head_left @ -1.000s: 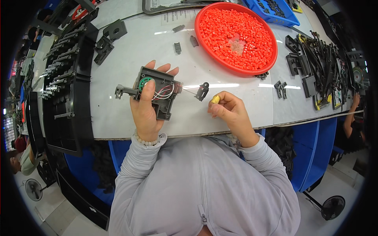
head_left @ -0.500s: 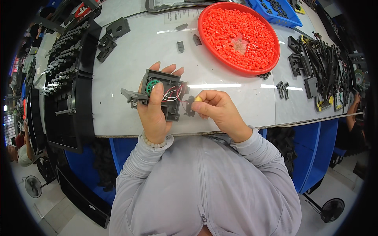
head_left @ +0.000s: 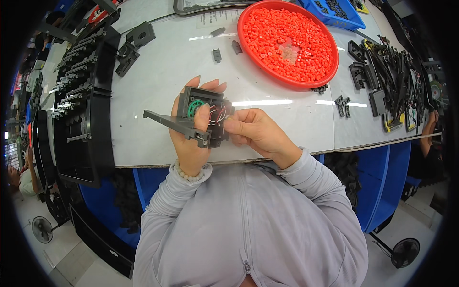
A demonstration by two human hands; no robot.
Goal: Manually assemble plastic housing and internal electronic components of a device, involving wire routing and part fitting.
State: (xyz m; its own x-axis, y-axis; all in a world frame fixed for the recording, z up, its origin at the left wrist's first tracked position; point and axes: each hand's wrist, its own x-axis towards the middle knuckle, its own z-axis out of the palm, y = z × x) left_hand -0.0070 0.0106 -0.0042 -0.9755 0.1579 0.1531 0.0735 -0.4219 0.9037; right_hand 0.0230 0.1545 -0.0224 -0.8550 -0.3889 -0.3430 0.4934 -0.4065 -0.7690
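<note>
One dark housing (head_left: 210, 98), eight o'clock from the red tray (head_left: 306, 85), now gets two-handed work: left hand (head_left: 186, 147) clamped around it, right hand (head_left: 256, 131) newly at its four-o'clock edge, near the wires (head_left: 220, 114); what it pinches I cannot tell

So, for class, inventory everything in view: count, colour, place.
Housing: one, dark grey, in left hand
Bar: one, dark grey, housing's near left
Disc: one, green, inside housing
Wires: several, red and white, inside housing
Round tray: one, red, beyond right hand
Pieces: many, red, in tray
Bin: one, blue, beyond tray
Loose parts: three, grey, left of tray
Crates: unclear count, black, far left
Heap: one, mostly black, table's right
Table: one, white, centre
Left hand: one, holding housing
Right hand: one, at housing's right
</note>
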